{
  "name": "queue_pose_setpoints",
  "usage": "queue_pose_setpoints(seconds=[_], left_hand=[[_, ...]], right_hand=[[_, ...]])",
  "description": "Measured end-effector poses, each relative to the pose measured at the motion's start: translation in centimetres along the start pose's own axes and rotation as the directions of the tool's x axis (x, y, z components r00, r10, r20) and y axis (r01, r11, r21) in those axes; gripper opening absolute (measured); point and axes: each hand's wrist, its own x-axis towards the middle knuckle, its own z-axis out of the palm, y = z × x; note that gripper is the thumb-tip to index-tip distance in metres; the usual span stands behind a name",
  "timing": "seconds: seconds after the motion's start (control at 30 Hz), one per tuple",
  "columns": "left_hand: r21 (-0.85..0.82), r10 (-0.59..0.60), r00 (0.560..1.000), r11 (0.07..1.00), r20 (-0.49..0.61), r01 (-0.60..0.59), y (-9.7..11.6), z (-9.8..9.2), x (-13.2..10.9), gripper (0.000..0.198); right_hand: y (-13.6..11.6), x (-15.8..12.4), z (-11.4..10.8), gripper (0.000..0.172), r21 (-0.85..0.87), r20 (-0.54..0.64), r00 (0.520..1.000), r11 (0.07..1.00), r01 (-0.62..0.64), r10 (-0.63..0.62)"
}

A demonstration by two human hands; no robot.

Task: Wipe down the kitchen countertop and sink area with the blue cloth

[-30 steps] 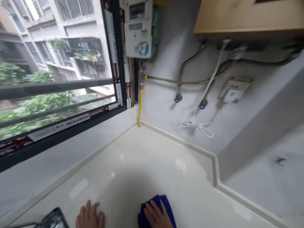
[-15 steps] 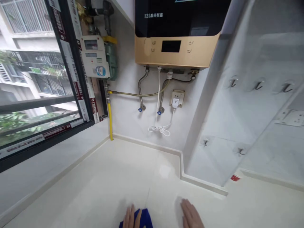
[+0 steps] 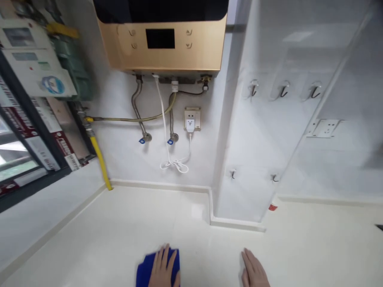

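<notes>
My left hand lies flat on a folded blue cloth, its fingers spread and pressing down on it. The cloth rests on the pale, glossy countertop near the bottom of the view and shows on both sides of the hand. Off to the right, my right hand is over the same surface with fingers stretched out and close together. Nothing is in it; whether the palm touches the counter I cannot tell.
A gold and black water heater hangs on the wall with hoses, a tied white cord and a socket below. At left are a gas meter and yellow pipe. Hooks line a jutting wall; a red-and-white object stands beside it.
The view has turned to the right and moved closer to the heater. My left hand and the cloth show more fully; the right hand appears farther right, the gap between the hands wider.
</notes>
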Motion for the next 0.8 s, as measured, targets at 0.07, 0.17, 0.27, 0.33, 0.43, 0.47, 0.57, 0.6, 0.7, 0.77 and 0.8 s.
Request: queue_pose_setpoints(seconds=[0.07,0.17,0.27,0.33,0.43,0.47,0.57,0.6,0.7,0.77,0.8], left_hand=[[-0.058,-0.006,0.999,0.998,0.042,0.008,-0.4,1.2,4.0,0.057],[-0.127,-0.076,0.972,0.986,0.221,0.106,-0.7,3.3,10.1,0.054],[-0.197,-0.086,0.940,0.968,0.331,0.157,-0.9,5.0,15.0,0.056],[-0.229,-0.057,0.932,0.962,0.357,0.147,-1.1,5.8,16.9,0.056],[-0.230,-0.006,0.930,0.968,0.368,0.097,-1.7,7.2,18.0,0.057],[-0.227,0.012,0.929,0.971,0.370,0.077,-1.9,7.6,18.1,0.058],[-0.241,0.076,0.926,0.970,0.371,0.017,-2.4,8.1,17.7,0.060],[-0.256,0.101,0.925,0.967,0.367,-0.004,-2.5,8.0,17.4,0.061],[-0.337,0.195,0.920,0.939,0.339,-0.075,-2.6,7.0,16.1,0.060],[-0.398,0.255,0.918,0.909,0.303,-0.121,-2.7,6.1,14.8,0.059],[-0.410,0.254,0.926,0.903,0.279,-0.124,-2.8,5.7,14.1,0.060]], right_hand=[[-0.1,0.1,-0.6,0.051,-0.012,0.019,1.000,1.000,0.019,-0.019],[-0.7,0.6,-1.2,0.059,-0.021,-0.012,0.999,0.999,0.034,-0.034],[-1.5,1.1,-1.5,0.063,-0.039,-0.052,0.998,0.999,0.034,-0.036],[-2.0,1.3,-1.5,0.062,-0.037,-0.057,0.998,0.999,0.009,-0.011],[-2.7,1.9,-1.5,0.060,-0.027,-0.041,0.997,0.997,-0.068,0.066],[-2.8,2.1,-1.5,0.060,-0.029,-0.032,0.995,0.995,-0.091,0.090],[-3.1,3.0,-1.9,0.060,-0.040,0.023,0.990,0.990,-0.135,0.136],[-3.1,3.2,-2.1,0.059,-0.043,0.052,0.987,0.988,-0.147,0.149],[-3.4,3.7,-2.8,0.058,-0.043,0.125,0.974,0.981,-0.187,0.191],[-3.5,3.9,-3.1,0.058,-0.034,0.147,0.967,0.978,-0.204,0.207],[-3.5,3.9,-3.2,0.059,-0.028,0.154,0.965,0.978,-0.209,0.211]])
